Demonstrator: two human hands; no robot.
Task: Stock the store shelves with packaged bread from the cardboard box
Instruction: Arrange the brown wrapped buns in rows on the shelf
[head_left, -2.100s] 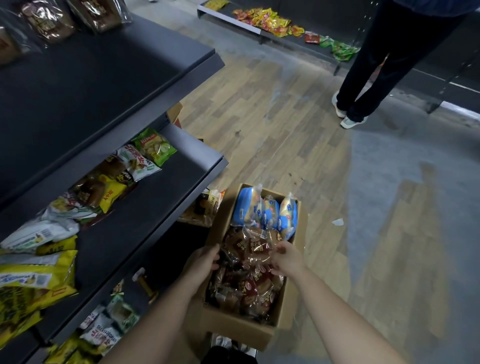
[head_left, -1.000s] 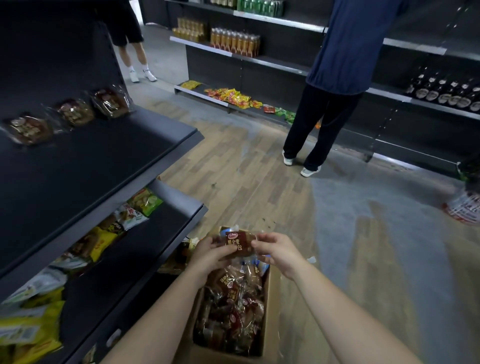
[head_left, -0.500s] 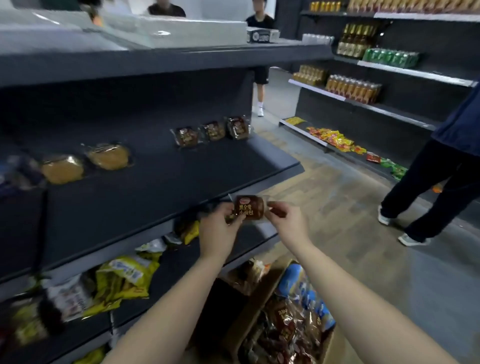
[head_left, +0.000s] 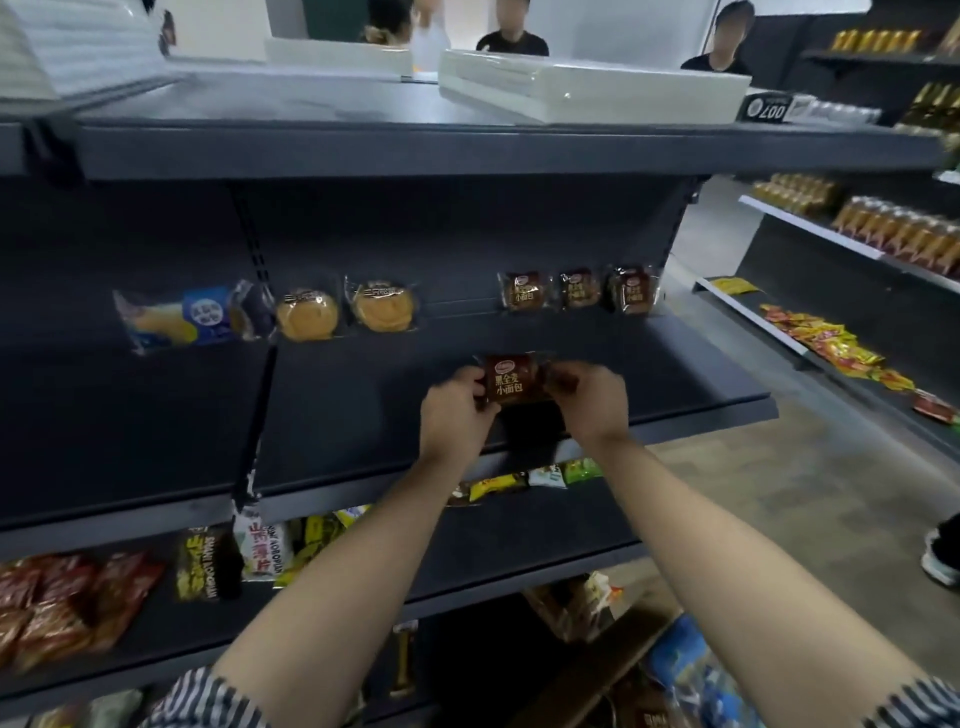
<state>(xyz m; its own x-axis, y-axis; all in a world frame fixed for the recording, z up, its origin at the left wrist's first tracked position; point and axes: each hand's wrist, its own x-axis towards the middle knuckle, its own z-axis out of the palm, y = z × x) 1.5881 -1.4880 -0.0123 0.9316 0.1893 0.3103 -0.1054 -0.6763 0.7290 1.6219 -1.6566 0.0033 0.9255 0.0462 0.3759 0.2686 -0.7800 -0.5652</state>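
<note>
- While both hands grip it, one brown bread packet hangs just over the front part of the dark middle shelf; the left hand pinches its left edge and the right hand its right edge.
- Its glossy wrapper carries a red oval logo and pale Chinese writing, 黑全麦小面包.
- Three like brown packets stand in a row against the back panel of the same shelf, right of centre.
- Two round golden buns in clear film stand beside each other to the left, apart from the brown ones.
- One long bread loaf in a blue-and-clear wrapper leans at the far left; its round label is too blurred to read.
- Below, a lower shelf holds crinkled yellow, white and red snack bags; one seems to read "SHANLAOROPIAN".
- At the bottom right the brown rim of the cardboard box shows, with blue packets inside.
- On top lie two flat white boxes and a black tag printed "007", seen upside down.
</note>
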